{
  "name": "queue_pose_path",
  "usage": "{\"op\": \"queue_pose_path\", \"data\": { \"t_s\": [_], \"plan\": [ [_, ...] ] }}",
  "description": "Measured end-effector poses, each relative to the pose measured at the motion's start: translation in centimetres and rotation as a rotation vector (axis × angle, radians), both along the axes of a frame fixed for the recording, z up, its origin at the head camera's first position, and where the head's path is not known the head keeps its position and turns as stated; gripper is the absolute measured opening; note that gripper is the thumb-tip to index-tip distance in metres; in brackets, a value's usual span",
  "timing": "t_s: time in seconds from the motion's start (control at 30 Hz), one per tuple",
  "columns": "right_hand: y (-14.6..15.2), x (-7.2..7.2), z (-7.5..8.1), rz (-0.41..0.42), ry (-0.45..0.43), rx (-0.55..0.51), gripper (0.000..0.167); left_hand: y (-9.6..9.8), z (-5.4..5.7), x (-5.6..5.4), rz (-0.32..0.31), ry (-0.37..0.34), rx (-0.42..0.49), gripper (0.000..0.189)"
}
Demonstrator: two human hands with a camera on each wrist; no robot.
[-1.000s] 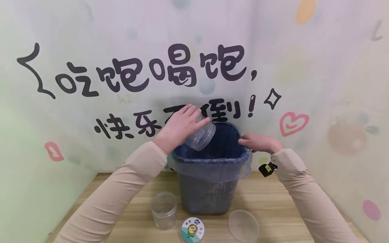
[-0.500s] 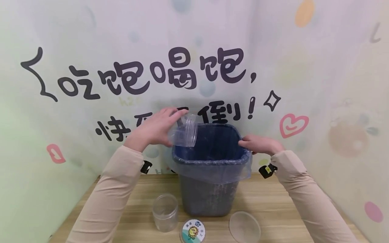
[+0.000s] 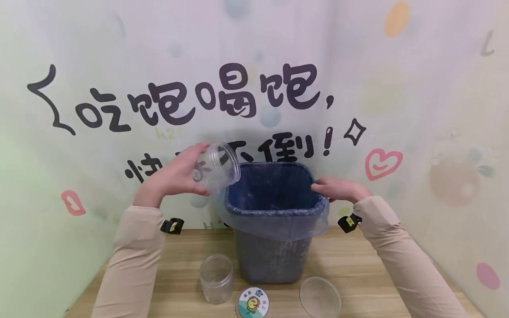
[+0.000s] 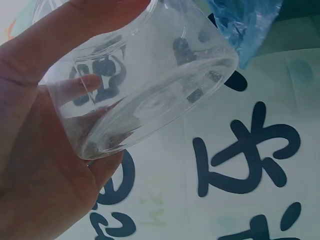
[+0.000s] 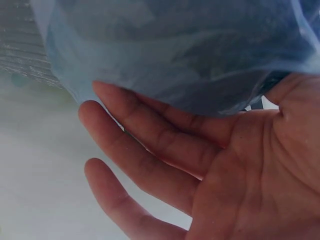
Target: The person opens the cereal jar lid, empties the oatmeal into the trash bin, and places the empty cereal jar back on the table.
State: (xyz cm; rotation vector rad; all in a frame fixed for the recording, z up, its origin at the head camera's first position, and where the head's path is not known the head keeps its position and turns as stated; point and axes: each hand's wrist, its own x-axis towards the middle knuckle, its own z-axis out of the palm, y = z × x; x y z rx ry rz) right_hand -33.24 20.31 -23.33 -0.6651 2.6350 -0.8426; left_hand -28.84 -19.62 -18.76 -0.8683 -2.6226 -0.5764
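My left hand (image 3: 175,172) grips a clear plastic jar (image 3: 224,168), tilted on its side with its open threaded mouth facing right, beside the left rim of the bin. In the left wrist view, fingers curl round the jar's wall, and its see-through base (image 4: 160,105) faces the camera; no contents show inside. My right hand (image 3: 339,186) holds the right rim of a dark blue trash can (image 3: 272,260), thumb over the edge. Seen from the right wrist, the fingers (image 5: 145,150) lie under the translucent bin liner (image 5: 165,55) that folds over the rim.
On the wooden table (image 3: 358,260), a second clear jar (image 3: 216,282) stands upright at the front left of the can. A round printed lid (image 3: 252,304) and a clear disc-shaped lid (image 3: 320,298) lie along the front. A printed wall (image 3: 429,110) rises behind.
My left hand has carried the jar leftwards from above the can's opening to beside its left rim, turning the mouth from downward to sideways. The right hand stays on the rim.
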Motion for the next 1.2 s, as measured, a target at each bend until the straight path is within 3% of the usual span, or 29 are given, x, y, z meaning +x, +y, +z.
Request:
{"op": "queue_pose_path", "data": {
  "t_s": [0.2, 0.37, 0.5, 0.73, 0.93, 1.1, 1.2],
  "plan": [
    [0.1, -0.1, -0.1, -0.004, -0.004, -0.002, 0.029, -1.5, -1.9, 0.0, 0.008, -0.024, 0.080, 0.107],
    [0.0, -0.2, -0.2, -0.004, -0.009, -0.013, 0.027, -3.3, -4.1, 0.5, 0.085, -0.114, 0.157, 0.113],
    [0.1, -0.2, -0.2, -0.003, -0.010, -0.016, 0.028, -4.5, -6.2, 0.8, 0.121, -0.125, 0.207, 0.114],
    [0.3, -0.2, -0.1, 0.003, -0.004, -0.016, 0.032, -5.8, -11.1, 0.6, 0.108, -0.092, 0.346, 0.112],
    [0.2, -0.2, 0.0, 0.002, -0.003, -0.019, 0.036, -6.8, -16.0, 0.8, 0.077, -0.131, 0.441, 0.109],
    [0.3, -0.2, -0.1, 0.002, -0.001, -0.021, 0.033, -7.6, -19.6, 0.9, 0.071, -0.223, 0.469, 0.103],
    [0.4, -0.1, -0.1, 0.003, 0.000, -0.024, 0.030, -7.9, -21.2, 1.2, 0.074, -0.332, 0.481, 0.100]
  ]
}}
